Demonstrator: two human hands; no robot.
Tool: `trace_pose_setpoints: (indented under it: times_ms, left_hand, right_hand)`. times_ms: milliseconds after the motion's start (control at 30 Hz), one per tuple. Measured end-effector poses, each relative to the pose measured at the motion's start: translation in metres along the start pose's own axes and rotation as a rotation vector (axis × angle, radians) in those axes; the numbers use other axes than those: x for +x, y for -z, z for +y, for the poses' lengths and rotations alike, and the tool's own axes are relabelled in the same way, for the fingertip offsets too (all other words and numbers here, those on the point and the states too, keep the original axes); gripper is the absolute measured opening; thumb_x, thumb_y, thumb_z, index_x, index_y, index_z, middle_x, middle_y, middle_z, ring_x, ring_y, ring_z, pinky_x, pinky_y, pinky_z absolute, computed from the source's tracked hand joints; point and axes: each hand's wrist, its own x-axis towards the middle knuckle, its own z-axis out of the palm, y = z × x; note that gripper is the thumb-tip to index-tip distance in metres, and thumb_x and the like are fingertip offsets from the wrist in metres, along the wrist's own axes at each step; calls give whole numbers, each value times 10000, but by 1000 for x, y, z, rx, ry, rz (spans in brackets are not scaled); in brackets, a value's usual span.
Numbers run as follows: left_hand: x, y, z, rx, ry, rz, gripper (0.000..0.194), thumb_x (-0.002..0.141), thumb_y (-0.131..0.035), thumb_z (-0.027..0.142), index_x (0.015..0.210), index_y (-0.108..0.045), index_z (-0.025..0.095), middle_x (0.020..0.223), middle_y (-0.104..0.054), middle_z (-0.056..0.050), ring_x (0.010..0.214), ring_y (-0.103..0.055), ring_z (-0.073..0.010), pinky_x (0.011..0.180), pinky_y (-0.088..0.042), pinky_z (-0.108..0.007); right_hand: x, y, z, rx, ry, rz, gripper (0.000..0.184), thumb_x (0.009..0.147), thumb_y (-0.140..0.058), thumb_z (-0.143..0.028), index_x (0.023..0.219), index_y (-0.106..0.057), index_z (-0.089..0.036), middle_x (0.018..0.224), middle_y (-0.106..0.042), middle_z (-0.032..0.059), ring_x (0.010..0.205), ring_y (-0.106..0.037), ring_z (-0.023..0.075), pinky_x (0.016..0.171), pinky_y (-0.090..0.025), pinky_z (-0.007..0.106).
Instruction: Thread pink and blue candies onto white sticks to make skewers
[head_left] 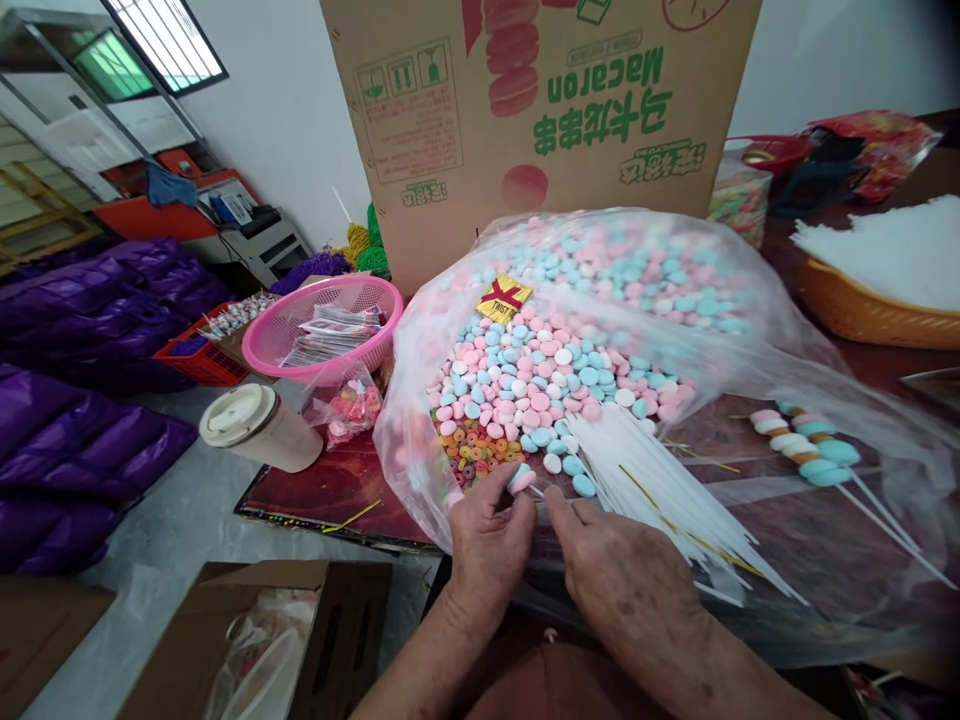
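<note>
My left hand [491, 535] pinches a candy [522, 479] with pink and blue on it, between thumb and fingers. My right hand [626, 560] is closed on a thin white stick [537, 491] whose tip meets that candy. Just beyond lie loose pink, blue and white candies [540, 375] and small ring-shaped gummies [480, 450], inside a large clear plastic bag [750, 300]. A bundle of white sticks [660, 490] fans out beside my right hand. Farther right, finished-looking candy skewers [806, 445] rest on the plastic.
A big macaron carton [540, 110] stands behind the heap. At left are a pink basket [259, 335] of packets, a lidded paper cup [262, 428] and a small candy bag [345, 405]. An orange basket [885, 310] of white sticks sits at right. Below left is an open box [247, 580].
</note>
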Motion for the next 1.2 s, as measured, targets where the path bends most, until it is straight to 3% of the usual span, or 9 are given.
trace_pose_setpoints:
  times_ms: [267,367,533,633,767,900,1000,1100,1200]
  left_hand:
    - [2,-3,-15,-25,118,-53,213,667,-623,193,863,-701,219,766,-693,-10,694,-597,-170,689,-468,-269]
    - [-1,-3,-16,60,38,-54,232,673,-605,177,879,-697,228,787,-687,-16,698,-588,-174,698,-452,-272]
    - [0,6,-3,129,-33,-277,322,700,-604,225,1015,-659,266,777,-674,-27,695,-558,-187,716,-423,-277]
    - [23,16,1,325,-51,-141,335,701,-613,269,1035,-641,270,838,-653,-38,798,-549,-214,773,-404,-298]
    - [47,14,-4,821,-115,-300,185,770,-503,250,809,-682,219,884,-621,-92,785,-551,-242,732,-406,-338]
    - [49,10,-7,929,-153,-368,224,801,-445,222,818,-668,211,914,-605,-89,798,-567,-224,709,-415,-313]
    - [48,12,-7,969,-172,-382,209,788,-457,206,814,-663,210,918,-599,-84,801,-568,-216,695,-418,-308]
    - [47,16,-6,799,-124,-347,134,739,-520,191,701,-649,189,843,-611,-75,761,-567,-204,690,-430,-315]
    - [45,18,-5,233,109,-286,94,686,-609,262,713,-630,174,682,-621,-36,637,-570,-170,593,-463,-285]
  right_hand:
    - [6,-18,9,165,-42,-168,303,807,-399,-53,999,-595,-182,833,-669,78,742,-646,209,551,-417,264]
    - [2,-26,13,204,-85,-213,298,800,-381,-41,933,-611,-175,845,-663,78,780,-634,210,599,-419,268]
    - [2,-39,30,406,-109,-88,283,823,-344,-84,923,-600,-150,805,-656,74,745,-616,183,633,-413,257]
    - [1,-39,48,464,-144,40,271,845,-320,-166,834,-591,-163,754,-644,73,709,-593,183,629,-402,269]
    - [-5,-30,52,520,-127,-40,305,876,-289,-261,728,-547,-195,656,-621,40,588,-549,164,546,-354,263]
    - [-7,-28,44,502,-126,-112,294,872,-283,-241,734,-538,-194,621,-604,31,547,-527,162,518,-319,264]
    - [-6,-32,44,518,-70,-71,289,856,-287,-193,717,-540,-183,662,-603,47,598,-545,162,551,-336,261]
    - [-4,-33,45,485,-101,-46,307,865,-276,-188,723,-548,-174,688,-601,62,642,-556,176,582,-341,274]
    - [-5,-29,43,471,-124,-129,294,875,-288,-195,757,-557,-176,693,-611,54,642,-561,182,576,-328,280]
